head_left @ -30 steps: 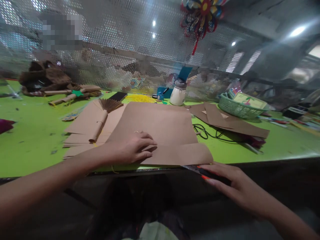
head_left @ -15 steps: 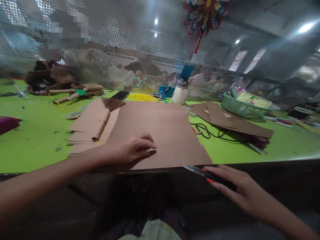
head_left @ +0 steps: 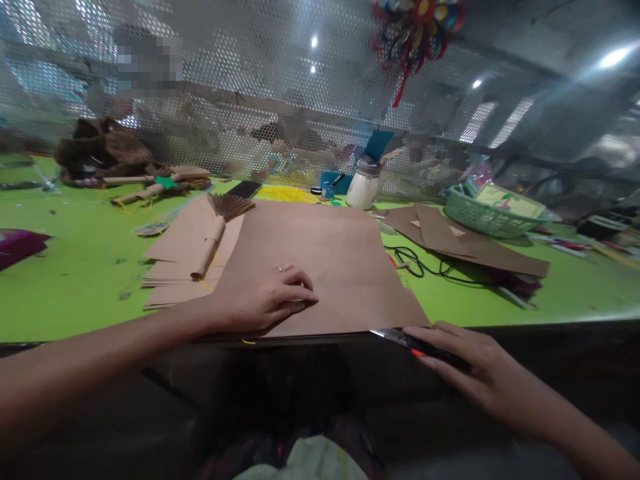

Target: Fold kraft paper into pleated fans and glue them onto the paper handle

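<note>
On the flat lime-green tabletop (head_left: 90, 280), rests loosely curled, empty left hand (head_left: 273, 297) over broad brown paper sheet (head_left: 340, 250), likely against slipping; grips slim, black-handled, metal-bladed knife (head_left: 404, 338) in right hand (head_left: 470, 360), at sheet's near edge.

"Where does the large paper sheet (head_left: 325, 240) lie?"
"On the table (head_left: 75, 287), at its front edge. The left hand (head_left: 270, 300) rests on it; the right hand (head_left: 473, 363), with the knife (head_left: 391, 336), is at its near edge, toward the right corner."
"And to the sheet's left?"
"A paper stack (head_left: 175, 233), with a paper roll (head_left: 206, 253) on top."
"To its right?"
"A cord (head_left: 423, 270), then paper pieces (head_left: 435, 230), with a basket (head_left: 493, 217) behind them."
"Behind the sheet?"
"A jar (head_left: 363, 190), left of the basket; farther left, a phone (head_left: 245, 189)."
</note>
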Available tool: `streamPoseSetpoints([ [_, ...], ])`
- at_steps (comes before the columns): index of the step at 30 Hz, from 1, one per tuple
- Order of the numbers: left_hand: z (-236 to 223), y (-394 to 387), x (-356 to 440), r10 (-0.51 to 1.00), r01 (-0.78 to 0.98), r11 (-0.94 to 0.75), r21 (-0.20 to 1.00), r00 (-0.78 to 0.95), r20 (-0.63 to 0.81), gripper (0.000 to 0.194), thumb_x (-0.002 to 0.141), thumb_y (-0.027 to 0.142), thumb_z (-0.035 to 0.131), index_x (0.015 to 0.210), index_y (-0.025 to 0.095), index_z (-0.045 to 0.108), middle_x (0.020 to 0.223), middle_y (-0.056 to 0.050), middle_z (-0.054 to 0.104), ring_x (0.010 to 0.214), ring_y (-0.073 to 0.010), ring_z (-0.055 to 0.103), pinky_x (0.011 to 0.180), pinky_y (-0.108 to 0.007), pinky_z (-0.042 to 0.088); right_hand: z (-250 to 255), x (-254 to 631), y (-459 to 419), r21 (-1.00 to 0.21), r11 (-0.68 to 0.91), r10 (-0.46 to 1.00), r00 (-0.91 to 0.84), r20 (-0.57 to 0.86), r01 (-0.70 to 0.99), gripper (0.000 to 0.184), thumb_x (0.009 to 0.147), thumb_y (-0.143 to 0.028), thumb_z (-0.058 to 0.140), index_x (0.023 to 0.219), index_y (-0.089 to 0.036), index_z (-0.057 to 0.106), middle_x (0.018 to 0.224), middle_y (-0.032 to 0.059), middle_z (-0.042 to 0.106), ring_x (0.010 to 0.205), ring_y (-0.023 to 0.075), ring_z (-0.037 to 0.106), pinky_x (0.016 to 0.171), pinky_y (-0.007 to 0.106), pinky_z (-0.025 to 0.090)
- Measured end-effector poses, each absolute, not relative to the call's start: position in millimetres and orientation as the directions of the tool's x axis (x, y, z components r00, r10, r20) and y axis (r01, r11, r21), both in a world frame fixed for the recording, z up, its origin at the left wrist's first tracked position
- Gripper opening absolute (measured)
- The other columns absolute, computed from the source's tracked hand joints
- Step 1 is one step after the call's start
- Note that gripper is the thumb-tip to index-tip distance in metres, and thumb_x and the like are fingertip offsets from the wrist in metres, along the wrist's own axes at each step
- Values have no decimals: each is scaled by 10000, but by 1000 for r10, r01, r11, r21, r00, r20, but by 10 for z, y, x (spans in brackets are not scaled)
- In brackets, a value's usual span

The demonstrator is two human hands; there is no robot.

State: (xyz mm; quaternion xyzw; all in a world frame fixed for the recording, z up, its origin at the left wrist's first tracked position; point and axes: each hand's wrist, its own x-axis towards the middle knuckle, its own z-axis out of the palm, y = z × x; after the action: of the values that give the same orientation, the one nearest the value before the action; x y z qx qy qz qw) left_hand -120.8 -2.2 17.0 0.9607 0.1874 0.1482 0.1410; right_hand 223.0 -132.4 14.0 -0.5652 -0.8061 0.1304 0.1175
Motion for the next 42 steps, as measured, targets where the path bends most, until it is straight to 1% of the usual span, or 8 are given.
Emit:
streamPoseSetpoints([
  [7, 155, -12, -1187, 413, 336, -887, 317, 885, 217, 319, 950, 256, 379, 1187, 211, 587, 1118, -102, 546, 1031, -199, 487, 931, -355, 363, 144, 2069, -1221, -352, 355, 929, -367, 34, 866, 378, 913, -362, 475, 1286, -321, 522, 1228, 64, 623, 1180, 248, 542, 969, 450, 457],
  [12, 170, -22, -1188, 396, 336, -904, 265, 892, 218, 329, 951, 260, 374, 1197, 213, 588, 1120, -108, 551, 1017, -205, 483, 911, -357, 369, 102, 2047, -1223, -361, 371, 926, -368, 80, 856, 377, 899, -349, 501, 1272, -313, 541, 1211, 63, 639, 1178, 260, 546, 957, 448, 470],
  [16, 175, -32, -1188, 387, 331, -912, 241, 890, 242, 323, 949, 260, 382, 1182, 226, 603, 1099, -104, 564, 996, -204, 486, 901, -359, 374, 60, 2094, -1285, -358, 375, 924, -377, 68, 855, 390, 906, -344, 487, 1293, -314, 519, 1231, 56, 627, 1157, 249, 562, 951, 434, 480],
  [22, 167, -32, -1185, 383, 322, -912, 255, 890, 245, 324, 946, 257, 388, 1190, 232, 598, 1102, -101, 566, 998, -204, 481, 903, -363, 375, -35, 2181, -1356, -335, 374, 926, -367, 86, 865, 398, 900, -358, 491, 1296, -329, 516, 1235, 52, 623, 1162, 261, 558, 932, 435, 498],
  [28, 177, -46, -1185, 385, 321, -910, 262, 889, 249, 318, 938, 248, 403, 1183, 218, 603, 1098, -112, 565, 1001, -210, 486, 902, -368, 374, 10, 2022, -1266, -369, 395, 914, -400, 64, 842, 391, 917, -325, 462, 1307, -315, 498, 1269, 47, 598, 1175, 234, 547, 961, 423, 478],
  [34, 165, -34, -1185, 378, 306, -913, 271, 885, 273, 319, 938, 256, 403, 1186, 228, 601, 1084, -109, 580, 991, -210, 503, 890, -360, 382, 61, 1922, -1240, -389, 435, 897, -429, 107, 812, 376, 914, -303, 469, 1285, -298, 527, 1234, 62, 623, 1143, 235, 570, 941, 399, 489],
  [39, 170, -34, -1179, 376, 308, -913, 267, 889, 261, 322, 939, 247, 397, 1193, 223, 594, 1096, -103, 574, 988, -205, 493, 899, -356, 373, -14, 1998, -1309, -388, 396, 915, -394, 89, 832, 393, 897, -333, 501, 1289, -319, 527, 1238, 52, 624, 1157, 255, 561, 941, 422, 490],
  [42, 167, -35, -1178, 374, 308, -914, 265, 892, 253, 325, 939, 245, 394, 1199, 215, 587, 1102, -102, 566, 994, -204, 483, 904, -352, 369, -16, 1995, -1325, -410, 382, 917, -394, 60, 828, 389, 907, -336, 488, 1294, -313, 521, 1254, 49, 613, 1160, 246, 558, 952, 411, 483],
])
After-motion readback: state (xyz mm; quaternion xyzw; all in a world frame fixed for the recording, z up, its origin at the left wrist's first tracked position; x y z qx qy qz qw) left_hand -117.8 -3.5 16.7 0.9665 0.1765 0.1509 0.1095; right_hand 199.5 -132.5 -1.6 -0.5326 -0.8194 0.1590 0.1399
